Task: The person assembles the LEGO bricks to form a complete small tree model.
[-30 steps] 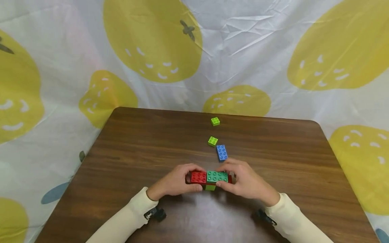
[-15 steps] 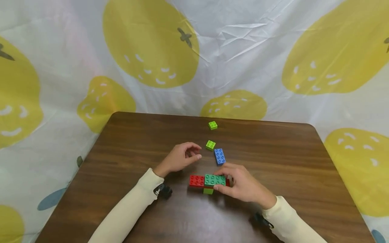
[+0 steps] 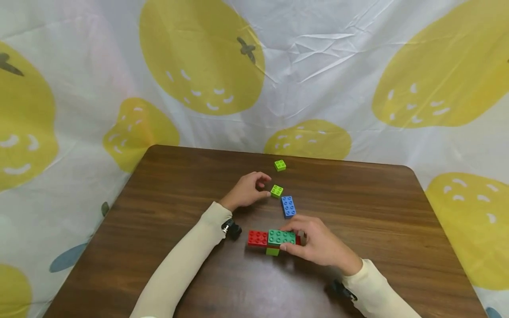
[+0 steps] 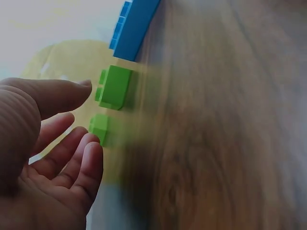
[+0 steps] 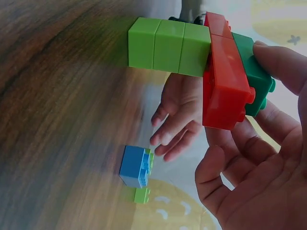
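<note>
A column of lime green bricks [image 5: 168, 47] stands on the table, topped crosswise by red bricks [image 3: 257, 238]. Bridging those is a dark green brick [image 3: 275, 238], which my right hand [image 3: 320, 243] pinches, thumb on the near side and fingers on the far side. Farther out, my left hand [image 3: 246, 190] is held with its fingers loosely bent and nothing between them. Its thumb tip is right beside a small lime green brick [image 4: 115, 87], studs up on the table. Past the fingertips in the left wrist view shows a second small lime brick [image 4: 100, 128].
A blue brick [image 3: 288, 206] lies between the nearer lime brick and my right hand. The brown wooden table [image 3: 191, 172] ends at the back against a white cloth [image 3: 222, 128] printed with yellow fruit.
My left hand has let go of the red brick end and moved away and right, up to the nearer small lime brick. The right hand has stayed on the dark green brick.
</note>
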`<action>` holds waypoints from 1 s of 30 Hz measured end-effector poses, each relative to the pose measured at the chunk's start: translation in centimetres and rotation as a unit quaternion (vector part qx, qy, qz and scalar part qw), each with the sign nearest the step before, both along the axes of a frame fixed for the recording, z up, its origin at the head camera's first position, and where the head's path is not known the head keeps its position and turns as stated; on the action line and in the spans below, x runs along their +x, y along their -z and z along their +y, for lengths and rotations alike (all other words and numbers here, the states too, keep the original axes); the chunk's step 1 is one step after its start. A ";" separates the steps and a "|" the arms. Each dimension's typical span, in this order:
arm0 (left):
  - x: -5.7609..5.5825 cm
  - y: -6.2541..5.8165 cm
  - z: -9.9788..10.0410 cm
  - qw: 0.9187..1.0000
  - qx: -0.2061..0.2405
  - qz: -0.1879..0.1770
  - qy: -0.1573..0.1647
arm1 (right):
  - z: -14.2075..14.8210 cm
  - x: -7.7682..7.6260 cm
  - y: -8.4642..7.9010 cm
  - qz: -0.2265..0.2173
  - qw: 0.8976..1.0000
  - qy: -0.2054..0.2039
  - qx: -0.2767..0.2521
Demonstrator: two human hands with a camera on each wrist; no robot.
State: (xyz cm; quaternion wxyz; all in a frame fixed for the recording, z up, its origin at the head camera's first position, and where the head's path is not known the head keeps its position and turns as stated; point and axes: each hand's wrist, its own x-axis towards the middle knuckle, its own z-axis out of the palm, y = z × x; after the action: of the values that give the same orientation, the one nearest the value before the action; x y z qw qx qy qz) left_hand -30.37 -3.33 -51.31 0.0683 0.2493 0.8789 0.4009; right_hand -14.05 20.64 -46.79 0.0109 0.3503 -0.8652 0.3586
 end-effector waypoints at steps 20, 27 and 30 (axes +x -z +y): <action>-0.8 1.2 2.2 0.997 -0.069 0.006 0.035 | 0.2 -0.1 -0.1 -0.014 1.000 -0.004 -0.002; -0.1 0.5 1.1 1.000 -0.024 -0.009 0.019 | 0.2 0.1 -0.1 -0.023 1.000 0.000 -0.001; 0.8 -0.3 0.3 1.000 -0.003 -0.010 0.019 | 0.3 0.1 -0.1 -0.021 1.000 0.000 -0.001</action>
State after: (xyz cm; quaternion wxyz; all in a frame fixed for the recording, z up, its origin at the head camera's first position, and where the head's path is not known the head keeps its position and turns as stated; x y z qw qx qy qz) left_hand -29.57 -3.00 -51.02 0.0855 0.2615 0.8743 0.3998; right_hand -13.97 20.92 -46.66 -0.0067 0.3427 -0.8651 0.3662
